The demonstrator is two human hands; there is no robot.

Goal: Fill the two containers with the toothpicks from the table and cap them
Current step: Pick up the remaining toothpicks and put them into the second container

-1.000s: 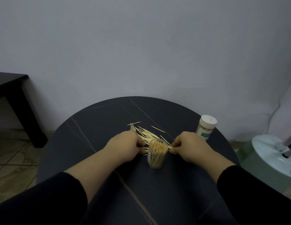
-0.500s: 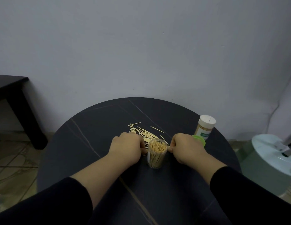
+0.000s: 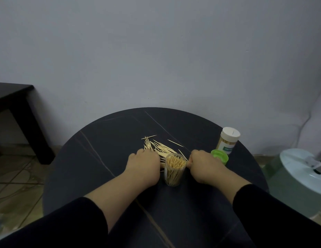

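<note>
Right hand (image 3: 204,167) shifted, baring green cap (image 3: 219,156); jar label (image 3: 227,149) unreadable.

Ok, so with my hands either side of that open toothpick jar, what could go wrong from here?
1. The open container stands uncapped and packed between the left hand and right hand; a knuckle nudge could tip it and spill.
2. It looks nearly full, so the loose toothpicks behind it may not all fit, and the green cap might not seat.
3. The capped container sits near the table edge; a right-arm sweep could knock it off.
</note>
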